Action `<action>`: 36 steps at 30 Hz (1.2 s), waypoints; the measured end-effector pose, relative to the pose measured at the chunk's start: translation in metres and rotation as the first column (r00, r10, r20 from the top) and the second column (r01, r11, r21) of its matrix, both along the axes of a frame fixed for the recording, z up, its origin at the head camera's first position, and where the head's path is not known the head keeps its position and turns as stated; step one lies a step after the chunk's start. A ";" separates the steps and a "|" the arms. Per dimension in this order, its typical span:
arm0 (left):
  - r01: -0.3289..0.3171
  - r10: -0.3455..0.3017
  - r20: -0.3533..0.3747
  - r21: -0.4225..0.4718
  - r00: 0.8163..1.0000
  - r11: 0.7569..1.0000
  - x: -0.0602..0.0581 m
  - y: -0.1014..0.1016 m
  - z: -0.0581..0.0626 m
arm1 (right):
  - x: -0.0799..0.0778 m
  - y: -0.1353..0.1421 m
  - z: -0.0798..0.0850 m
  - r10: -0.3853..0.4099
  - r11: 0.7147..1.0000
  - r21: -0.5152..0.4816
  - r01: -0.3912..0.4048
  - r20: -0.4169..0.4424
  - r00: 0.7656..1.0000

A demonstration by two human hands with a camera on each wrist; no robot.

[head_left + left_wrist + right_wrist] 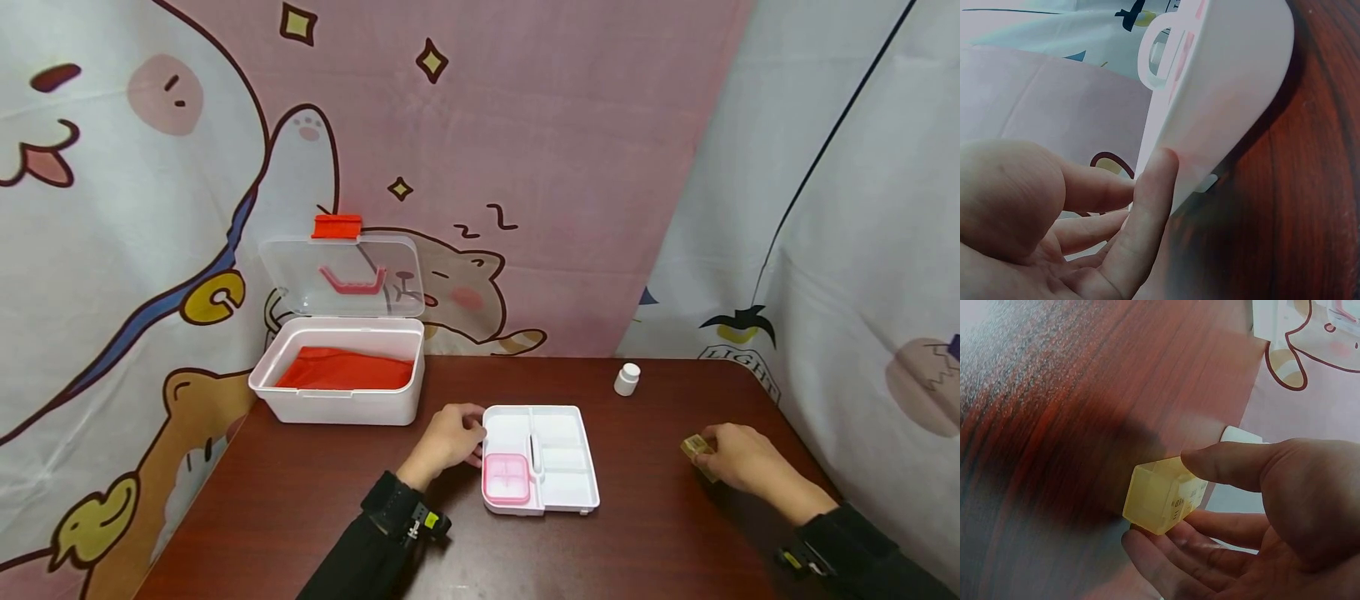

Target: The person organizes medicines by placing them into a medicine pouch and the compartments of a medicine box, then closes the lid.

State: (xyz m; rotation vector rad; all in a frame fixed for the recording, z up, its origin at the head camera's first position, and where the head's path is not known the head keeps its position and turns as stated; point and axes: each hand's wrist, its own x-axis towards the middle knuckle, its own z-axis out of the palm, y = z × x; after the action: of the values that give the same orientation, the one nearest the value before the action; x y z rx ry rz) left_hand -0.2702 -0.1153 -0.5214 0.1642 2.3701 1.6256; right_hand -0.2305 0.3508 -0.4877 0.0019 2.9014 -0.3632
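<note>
My left hand [447, 442] is at the left edge of a white divided tray [570, 500], its fingertips against the tray's side. In the left wrist view, a fingertip [1161, 164] lies on the tray's outer wall [1235, 81], while the thumb reaches the rim. A pink four-part insert [507, 479] sits in the tray's front left compartment, beside an upright white handle [1145, 59]. Over at the right, my right hand [742, 457] pinches a small translucent yellow pill box [1163, 494] between thumb and fingers. Printed lettering shows on one face of it.
A small white bottle [627, 380] stands at the back right of the brown table [645, 533]. Back left, a white storage box [337, 408] stands with its clear lid [300, 275] raised; orange-red fabric [352, 371] lies inside. Printed curtains [562, 167] hang behind.
</note>
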 end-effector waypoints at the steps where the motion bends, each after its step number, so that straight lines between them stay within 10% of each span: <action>1: 0.000 0.000 0.000 -0.003 1.000 1.000 0.000 0.000 0.000 | 0.000 0.000 0.000 -0.001 1.000 -0.001 0.001 -0.001 1.000; 21: 0.003 -0.003 0.000 0.007 1.000 1.000 0.000 0.001 0.000 | -0.003 0.000 0.001 -0.040 0.999 -0.028 0.039 -0.032 0.999; 36: 0.001 -0.001 0.005 -0.016 1.000 1.000 0.002 0.002 0.005 | 0.012 -0.070 0.053 0.169 0.974 -0.099 -0.203 -0.276 0.946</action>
State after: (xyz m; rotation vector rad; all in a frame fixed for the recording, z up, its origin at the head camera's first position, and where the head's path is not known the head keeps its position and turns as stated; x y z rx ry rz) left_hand -0.2683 -0.1137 -0.5160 0.1576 2.3786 1.6040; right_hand -0.2183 0.2806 -0.4350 -0.3683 3.0993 -0.5509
